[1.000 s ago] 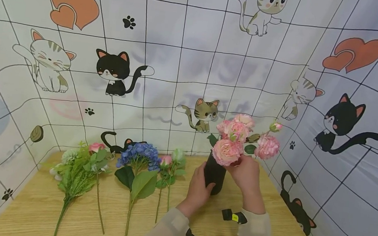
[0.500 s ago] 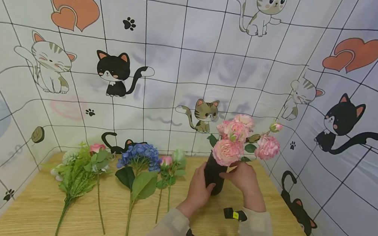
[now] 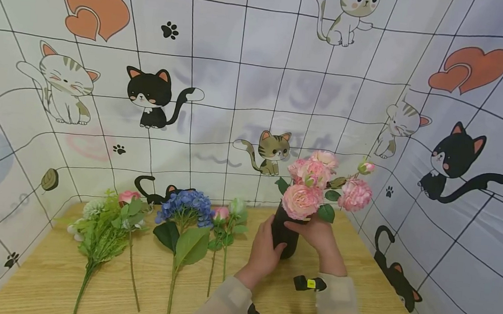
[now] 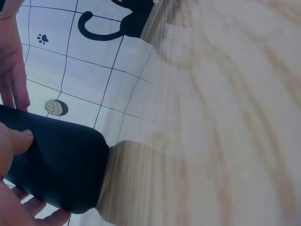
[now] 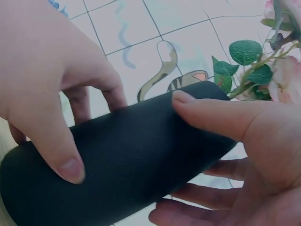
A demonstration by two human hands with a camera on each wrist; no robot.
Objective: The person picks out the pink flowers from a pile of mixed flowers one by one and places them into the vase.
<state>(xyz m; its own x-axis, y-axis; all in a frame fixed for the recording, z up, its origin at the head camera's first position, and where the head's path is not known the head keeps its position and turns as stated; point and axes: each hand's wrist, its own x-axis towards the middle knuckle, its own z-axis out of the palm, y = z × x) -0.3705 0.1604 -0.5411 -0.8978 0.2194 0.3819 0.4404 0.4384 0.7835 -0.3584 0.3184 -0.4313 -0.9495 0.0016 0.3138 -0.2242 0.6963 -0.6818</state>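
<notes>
Black vase (image 4: 61, 165), one: base on wood-grain tabletop (image 4: 225, 117); gripped by left hand (image 4: 4, 157), thumb across its side. Right hand (image 4: 9, 61), partly in frame, fingers at vase's edge. Backdrop (image 4: 84, 80), white, gridded: black cat (image 4: 134, 21), paw print (image 4: 43, 38), ball (image 4: 53, 107).

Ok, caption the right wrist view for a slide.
Left hand gripping a black vase, right hand touching it nearer the pink flowers.

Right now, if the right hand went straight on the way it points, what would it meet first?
The black vase: the right hand has its thumb against it, apparently with no gap.
</notes>
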